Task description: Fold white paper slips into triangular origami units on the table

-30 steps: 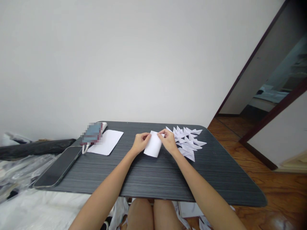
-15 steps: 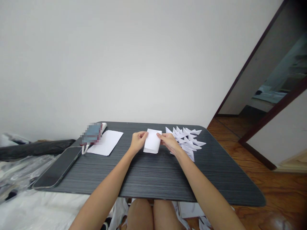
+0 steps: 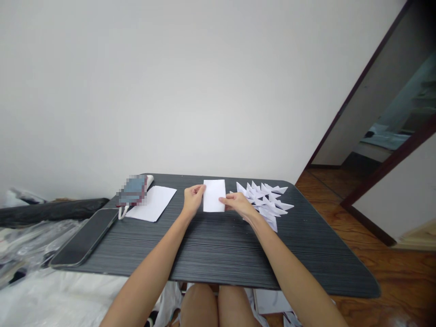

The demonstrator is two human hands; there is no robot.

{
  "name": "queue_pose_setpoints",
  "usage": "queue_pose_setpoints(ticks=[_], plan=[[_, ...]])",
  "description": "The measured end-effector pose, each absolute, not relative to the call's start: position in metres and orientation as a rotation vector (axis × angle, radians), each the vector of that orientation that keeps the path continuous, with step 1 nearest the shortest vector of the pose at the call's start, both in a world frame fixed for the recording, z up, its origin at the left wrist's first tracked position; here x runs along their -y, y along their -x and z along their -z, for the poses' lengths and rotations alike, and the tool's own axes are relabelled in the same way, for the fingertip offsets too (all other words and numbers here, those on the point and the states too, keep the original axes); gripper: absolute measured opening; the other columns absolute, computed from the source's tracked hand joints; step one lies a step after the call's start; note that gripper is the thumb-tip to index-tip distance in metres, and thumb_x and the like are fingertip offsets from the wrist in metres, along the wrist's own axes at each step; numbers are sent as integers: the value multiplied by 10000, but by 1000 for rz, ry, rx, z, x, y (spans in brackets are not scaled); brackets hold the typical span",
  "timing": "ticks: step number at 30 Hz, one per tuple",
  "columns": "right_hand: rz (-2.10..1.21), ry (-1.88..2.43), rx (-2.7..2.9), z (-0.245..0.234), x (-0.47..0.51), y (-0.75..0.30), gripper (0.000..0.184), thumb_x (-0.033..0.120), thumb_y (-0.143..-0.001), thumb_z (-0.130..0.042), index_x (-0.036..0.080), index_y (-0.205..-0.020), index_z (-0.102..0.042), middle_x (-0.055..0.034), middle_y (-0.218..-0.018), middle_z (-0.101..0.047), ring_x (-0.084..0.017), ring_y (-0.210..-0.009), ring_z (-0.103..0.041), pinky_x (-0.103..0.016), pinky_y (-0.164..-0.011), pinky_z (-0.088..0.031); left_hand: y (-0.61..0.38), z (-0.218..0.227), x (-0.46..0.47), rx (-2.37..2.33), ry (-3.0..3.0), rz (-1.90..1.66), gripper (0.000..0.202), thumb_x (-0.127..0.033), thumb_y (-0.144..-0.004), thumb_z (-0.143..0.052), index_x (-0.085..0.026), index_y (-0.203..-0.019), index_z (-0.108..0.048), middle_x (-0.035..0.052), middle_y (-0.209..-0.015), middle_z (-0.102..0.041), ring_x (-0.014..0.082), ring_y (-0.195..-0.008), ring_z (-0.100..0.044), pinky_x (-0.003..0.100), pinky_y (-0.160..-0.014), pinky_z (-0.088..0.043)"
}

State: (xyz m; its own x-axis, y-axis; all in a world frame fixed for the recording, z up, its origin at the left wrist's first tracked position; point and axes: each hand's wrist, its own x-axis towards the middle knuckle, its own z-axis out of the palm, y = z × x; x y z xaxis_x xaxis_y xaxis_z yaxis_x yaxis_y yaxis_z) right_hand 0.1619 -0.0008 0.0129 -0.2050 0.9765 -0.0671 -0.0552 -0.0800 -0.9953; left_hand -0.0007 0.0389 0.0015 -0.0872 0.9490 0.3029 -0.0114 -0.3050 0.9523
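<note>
A small white rectangle of folded paper is held upright-facing between my two hands, over the middle of the dark table. My left hand pinches its left edge near the upper corner. On the lower right edge, my right hand grips it with the thumb in front and the fingers behind. Just right of that hand lies a cluster of pointed white folded paper pieces, partly covered by my right hand and wrist.
White paper sheets lie at the table's left, partly under a blurred-out object with a white cable. A black phone rests on the left edge. A white wall rises behind the table.
The folded paper has been straightened and raised slightly away from me. Its lower fold no longer shows as an open flap, and my right hand has slid lower along its edge.
</note>
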Motion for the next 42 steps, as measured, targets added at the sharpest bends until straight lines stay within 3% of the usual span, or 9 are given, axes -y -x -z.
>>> queue_pose_setpoints(ticks=[10,16,20,23,27,31,35,38,42], plan=[[-1350,1100,1308,-11,1,-153,260,356,-579,-654,103,-598,-594,-80,-586,-648,-144,-525,-598,-228,-495,-436,2,-1,-44,-1146,-1167,-1711,304,-345,-645,-563,-70,-760,-626,60,-663,-642,120,-562,-554,218,-510,-419],[-534,1315,1460,-8,-5,-168,258,347,-743,-474,140,-677,-614,-39,-549,-593,-146,-525,-541,-269,-552,-401,3,-4,-39,-1190,-1389,-1688,344,-349,-752,-458,-73,-908,-591,129,-842,-645,194,-787,-603,318,-699,-452],[-94,1356,1835,-11,0,-171,250,261,-800,-401,163,-693,-604,-53,-641,-587,-165,-623,-517,-283,-609,-369,0,-12,-20,-1292,-2105,-1813,287,-233,-795,-427,-179,-1056,-535,118,-1196,-479,195,-1119,-420,366,-931,-261],[-1,1234,2068,-14,6,-164,240,201,-820,-366,165,-729,-585,-60,-690,-570,-167,-698,-493,-278,-652,-364,-8,-14,-9,-1065,-2669,-1415,238,-166,-813,-396,-221,-956,-578,75,-1107,-555,195,-1109,-430,419,-944,-126],[37,1167,2143,-19,10,-160,243,173,-831,-343,171,-719,-558,-52,-700,-534,-161,-724,-463,-275,-662,-354,-14,-13,-7,-1131,-2810,-1214,244,-158,-836,-342,-181,-799,-582,54,-846,-630,192,-1020,-488,424,-891,-103],[3,1174,2087,-22,8,-167,231,167,-826,-356,176,-687,-540,-34,-689,-509,-152,-709,-454,-272,-662,-343,0,-17,-17,-1331,-2753,-1278,241,-243,-831,-371,-170,-683,-547,50,-731,-612,194,-939,-501,398,-852,-131],[-43,1193,1990,-24,5,-178,229,150,-818,-343,174,-690,-531,-34,-705,-485,-145,-688,-454,-265,-654,-342,26,-24,-31,-1805,-2272,-1624,278,-269,-822,-360,-157,-628,-525,57,-686,-590,201,-827,-503,382,-796,-190],[-30,1227,2003,-25,6,-181,226,134,-814,-330,174,-699,-521,-33,-719,-465,-139,-678,-450,-259,-645,-342,36,-32,-31,-1881,-2063,-1760,266,-275,-819,-350,-157,-704,-559,74,-751,-608,200,-813,-509,377,-797,-203],[-48,1179,2097,-29,12,-177,206,131,-812,-330,176,-739,-516,-39,-766,-470,-139,-712,-456,-261,-671,-350,26,-38,-18,-1125,-2464,-1177,246,-306,-757,-472,-217,-962,-575,48,-887,-635,178,-819,-543,317,-787,-284]])
